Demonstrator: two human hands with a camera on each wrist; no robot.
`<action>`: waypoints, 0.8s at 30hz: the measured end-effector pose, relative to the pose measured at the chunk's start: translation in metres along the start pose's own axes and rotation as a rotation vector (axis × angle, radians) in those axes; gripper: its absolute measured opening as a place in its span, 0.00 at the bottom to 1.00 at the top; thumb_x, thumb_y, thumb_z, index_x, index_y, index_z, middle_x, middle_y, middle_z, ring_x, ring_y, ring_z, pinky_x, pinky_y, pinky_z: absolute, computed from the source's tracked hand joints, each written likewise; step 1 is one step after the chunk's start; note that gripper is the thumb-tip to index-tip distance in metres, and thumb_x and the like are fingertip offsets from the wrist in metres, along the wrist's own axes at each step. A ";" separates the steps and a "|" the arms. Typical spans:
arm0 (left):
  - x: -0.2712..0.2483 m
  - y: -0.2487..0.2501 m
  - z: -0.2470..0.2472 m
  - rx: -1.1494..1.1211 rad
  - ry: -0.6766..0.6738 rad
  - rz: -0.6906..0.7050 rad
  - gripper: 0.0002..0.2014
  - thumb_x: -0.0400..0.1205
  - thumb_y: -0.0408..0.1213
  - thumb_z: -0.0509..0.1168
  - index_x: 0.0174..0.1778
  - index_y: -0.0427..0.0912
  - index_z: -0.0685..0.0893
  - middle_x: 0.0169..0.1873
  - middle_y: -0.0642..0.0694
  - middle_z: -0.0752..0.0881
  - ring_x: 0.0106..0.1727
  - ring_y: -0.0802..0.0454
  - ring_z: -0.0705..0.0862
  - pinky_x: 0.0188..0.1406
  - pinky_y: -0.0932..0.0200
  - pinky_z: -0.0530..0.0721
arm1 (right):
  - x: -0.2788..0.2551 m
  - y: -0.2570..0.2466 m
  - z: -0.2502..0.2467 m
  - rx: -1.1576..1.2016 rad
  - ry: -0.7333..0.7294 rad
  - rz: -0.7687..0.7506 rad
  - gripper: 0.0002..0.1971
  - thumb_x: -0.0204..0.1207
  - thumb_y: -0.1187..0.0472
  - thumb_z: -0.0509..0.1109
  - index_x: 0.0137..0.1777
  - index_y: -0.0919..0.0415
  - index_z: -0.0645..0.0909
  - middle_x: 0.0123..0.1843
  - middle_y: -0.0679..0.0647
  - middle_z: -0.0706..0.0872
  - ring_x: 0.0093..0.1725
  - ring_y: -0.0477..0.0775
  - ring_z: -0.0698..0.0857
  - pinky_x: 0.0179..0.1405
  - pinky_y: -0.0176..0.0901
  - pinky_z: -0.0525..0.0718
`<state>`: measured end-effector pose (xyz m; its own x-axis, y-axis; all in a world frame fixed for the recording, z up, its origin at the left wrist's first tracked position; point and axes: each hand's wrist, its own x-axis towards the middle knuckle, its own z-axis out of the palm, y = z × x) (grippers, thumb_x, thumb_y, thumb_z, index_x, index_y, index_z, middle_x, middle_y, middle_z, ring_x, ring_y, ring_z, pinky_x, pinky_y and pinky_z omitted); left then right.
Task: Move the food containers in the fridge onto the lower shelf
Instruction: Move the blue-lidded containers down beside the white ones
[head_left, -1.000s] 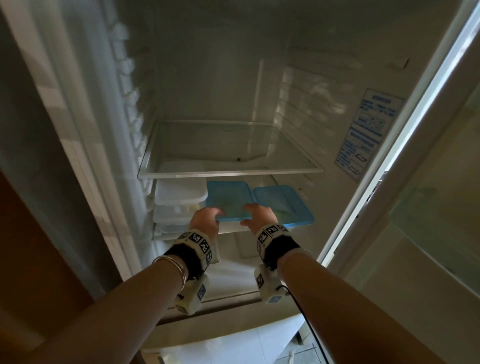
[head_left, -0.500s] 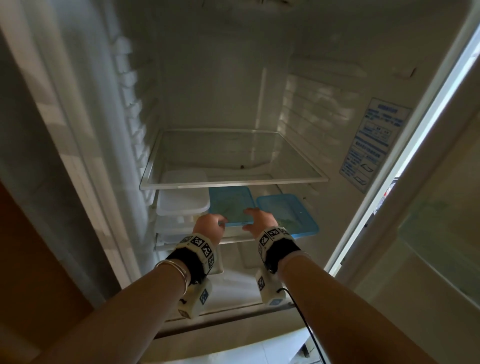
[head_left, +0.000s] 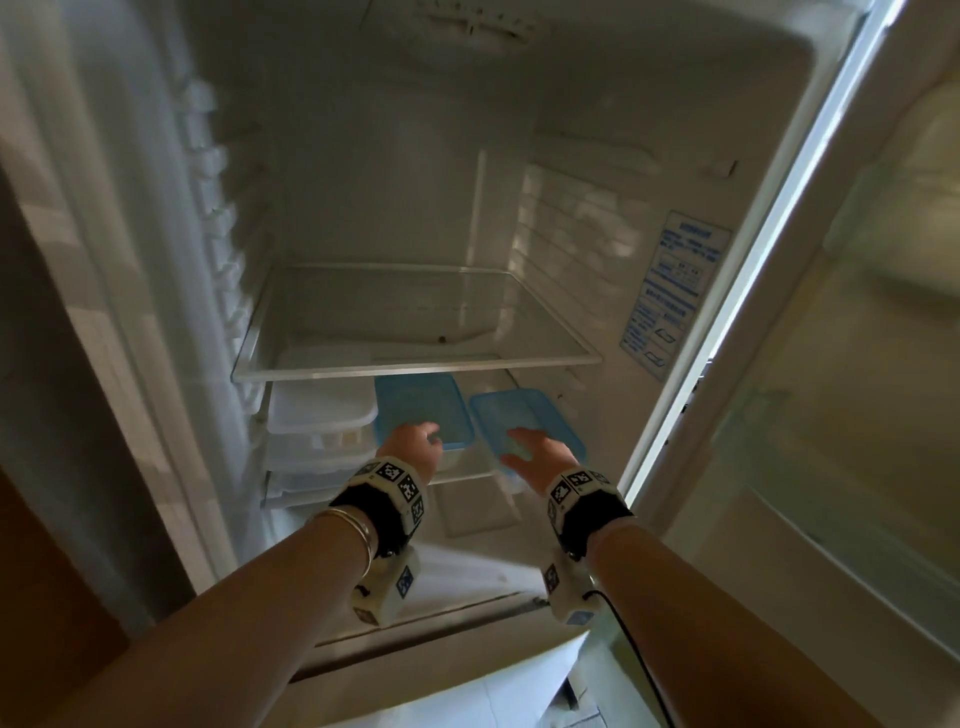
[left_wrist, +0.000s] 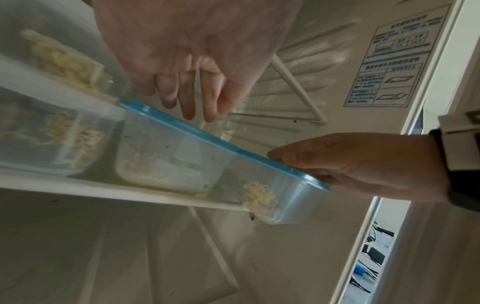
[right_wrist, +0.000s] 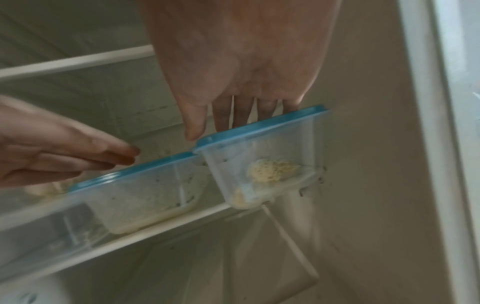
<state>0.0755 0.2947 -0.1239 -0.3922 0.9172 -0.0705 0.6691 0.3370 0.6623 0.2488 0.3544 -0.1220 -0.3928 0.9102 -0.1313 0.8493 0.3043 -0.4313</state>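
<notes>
Two clear food containers with blue lids sit side by side on the shelf under the glass shelf. My left hand (head_left: 431, 435) hovers with straight fingers over the front of the left blue-lidded container (head_left: 421, 405), as the left wrist view shows (left_wrist: 200, 111). My right hand (head_left: 519, 444) lies flat on the lid of the right blue-lidded container (head_left: 535, 413), its thumb at the lid's left corner (right_wrist: 193, 133). That container (right_wrist: 262, 164) juts out past the shelf's front rim. Stacked white-lidded containers (head_left: 322, 408) with noodles stand at the left.
The upper glass shelf (head_left: 415, 366) is bare and hangs just above the containers. The lower shelf rim (head_left: 467, 475) shows between my hands. The fridge's right wall carries a blue sticker (head_left: 670, 291), and the open door (head_left: 857, 415) stands to the right.
My right hand has moved right, from the left blue-lidded container onto the right one. My left hand has stayed over the left blue lid. The head view has tilted up.
</notes>
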 end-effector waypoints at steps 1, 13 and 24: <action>0.002 0.004 0.003 0.011 -0.005 0.001 0.21 0.85 0.37 0.57 0.74 0.37 0.75 0.74 0.38 0.77 0.76 0.43 0.74 0.76 0.57 0.69 | 0.000 0.003 0.000 -0.022 -0.016 -0.014 0.29 0.80 0.48 0.64 0.80 0.51 0.64 0.82 0.53 0.66 0.79 0.56 0.69 0.80 0.49 0.65; 0.029 -0.004 0.019 0.091 0.028 0.046 0.20 0.84 0.37 0.59 0.72 0.39 0.79 0.75 0.38 0.74 0.77 0.44 0.71 0.80 0.58 0.65 | 0.019 0.021 0.001 -0.115 -0.152 -0.072 0.38 0.76 0.46 0.68 0.83 0.43 0.53 0.86 0.42 0.49 0.86 0.50 0.45 0.84 0.61 0.40; 0.034 -0.016 0.018 0.080 0.047 0.107 0.19 0.81 0.36 0.64 0.70 0.43 0.81 0.75 0.42 0.75 0.77 0.47 0.72 0.80 0.61 0.65 | 0.054 0.007 0.005 -0.147 -0.150 -0.061 0.36 0.78 0.45 0.65 0.83 0.42 0.52 0.87 0.41 0.48 0.86 0.49 0.45 0.85 0.57 0.44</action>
<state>0.0629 0.3248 -0.1500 -0.3434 0.9386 0.0335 0.7561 0.2552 0.6027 0.2322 0.4042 -0.1369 -0.4835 0.8404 -0.2448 0.8605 0.4051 -0.3090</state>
